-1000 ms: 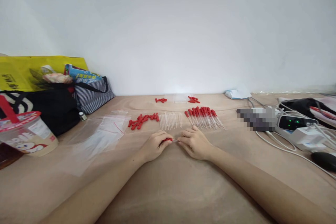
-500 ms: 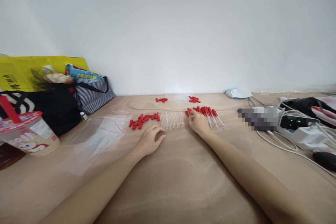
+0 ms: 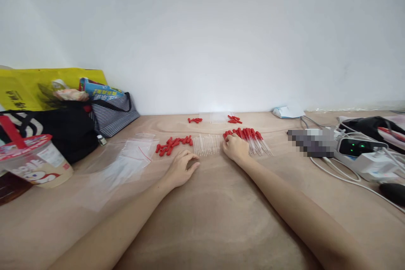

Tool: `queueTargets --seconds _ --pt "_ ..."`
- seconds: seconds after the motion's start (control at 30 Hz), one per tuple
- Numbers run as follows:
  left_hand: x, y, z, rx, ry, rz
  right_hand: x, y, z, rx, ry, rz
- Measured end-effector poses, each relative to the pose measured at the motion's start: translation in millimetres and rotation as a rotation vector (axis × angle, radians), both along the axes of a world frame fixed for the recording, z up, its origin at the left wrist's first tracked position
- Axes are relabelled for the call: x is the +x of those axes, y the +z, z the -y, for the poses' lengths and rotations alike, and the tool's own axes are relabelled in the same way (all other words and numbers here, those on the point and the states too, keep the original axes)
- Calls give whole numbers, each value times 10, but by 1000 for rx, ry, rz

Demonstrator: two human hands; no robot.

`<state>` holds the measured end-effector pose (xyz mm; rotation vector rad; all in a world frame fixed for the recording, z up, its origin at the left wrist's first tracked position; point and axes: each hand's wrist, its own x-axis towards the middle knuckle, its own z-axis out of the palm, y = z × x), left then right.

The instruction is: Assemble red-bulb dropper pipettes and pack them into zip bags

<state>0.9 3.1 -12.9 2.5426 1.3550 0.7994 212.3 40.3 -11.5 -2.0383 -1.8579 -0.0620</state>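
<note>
My left hand (image 3: pixel 182 168) rests on the table with its fingers bent and the thumb apart, holding nothing. Just beyond it lies a loose pile of red rubber bulbs (image 3: pixel 167 147). Between my hands is a row of thin clear glass tubes (image 3: pixel 206 145) without bulbs. My right hand (image 3: pixel 236 147) is curled at the left end of a row of red-bulbed droppers (image 3: pixel 255 143), whose tips point toward me. Its fingertips are hidden against the red bulbs there, so what they grip cannot be made out.
Farther back, more clear tubes (image 3: pixel 217 119) lie between two small groups of red bulbs (image 3: pixel 195 120). Clear zip bags (image 3: pixel 126 160), a drink cup (image 3: pixel 41 164) and a striped bag (image 3: pixel 114 114) are on the left. A power bank (image 3: pixel 356 147) with cables sits at right.
My right hand has shifted slightly left and curled more over the left end of the dropper row. My left hand has stayed in place.
</note>
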Motion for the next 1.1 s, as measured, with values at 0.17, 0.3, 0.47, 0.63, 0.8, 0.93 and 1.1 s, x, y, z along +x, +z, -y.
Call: queueTargets --seconds 0.17,0.3,0.47,0.63,0.8,0.93,1.1 --pt "-74 -27 -237 251 386 -45 -158 92 -34 -171 -57 -55" --pt "-124 -10 -469 305 615 -139 -229 126 -87 -210 -72 -73" --pt "-101 4 -578 308 639 -254 -253 130 -127 -230 -67 -92" --pt "-106 -25 -596 327 584 -254 -264 128 -113 -215 -39 -97" --pt "-120 -31 -580 364 578 -186 -288 143 -26 -156 8 -98" --pt "-144 -8 -468 359 483 -3 -192 38 102 44 199 -147" --pt "-147 24 -138 211 0 12 129 -199 364 182 528 -262"
